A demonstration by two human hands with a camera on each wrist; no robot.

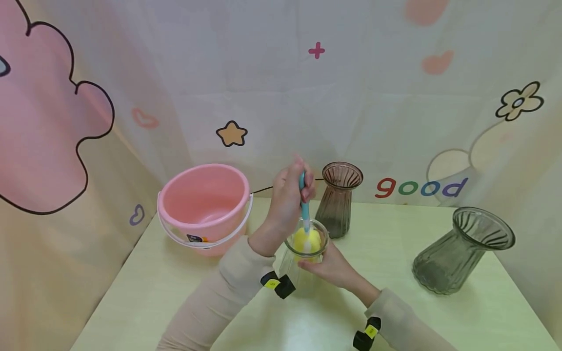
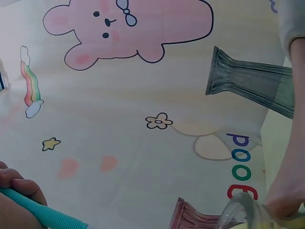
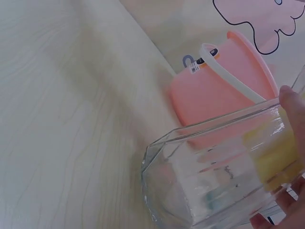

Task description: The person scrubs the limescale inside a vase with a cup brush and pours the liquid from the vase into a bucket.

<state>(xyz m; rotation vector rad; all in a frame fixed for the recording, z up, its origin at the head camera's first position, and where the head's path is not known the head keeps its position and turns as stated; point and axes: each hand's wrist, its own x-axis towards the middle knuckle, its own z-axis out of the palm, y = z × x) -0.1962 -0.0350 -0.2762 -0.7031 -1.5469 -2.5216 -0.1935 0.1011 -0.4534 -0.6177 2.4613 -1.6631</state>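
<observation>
In the head view my left hand (image 1: 290, 195) grips the teal handle of a sponge bottle brush (image 1: 305, 210), held upright. Its yellow sponge head (image 1: 303, 239) sits inside the mouth of a clear glass vase (image 1: 288, 265). My right hand (image 1: 331, 265) holds that vase just below its rim, from the right side. The right wrist view shows the vase (image 3: 190, 181) tilted, its faceted base toward the camera and the yellow sponge (image 3: 274, 150) visible through the wall. In the left wrist view, fingers (image 2: 28, 188) wrap the teal handle (image 2: 43, 213).
A pink bucket (image 1: 204, 195) with a white handle stands at the left. Behind the hands stands a reddish-brown glass vase (image 1: 335, 209). A grey glass vase (image 1: 448, 258) is on the right part of the pale table (image 1: 373, 273). A printed curtain (image 1: 281, 97) hangs behind.
</observation>
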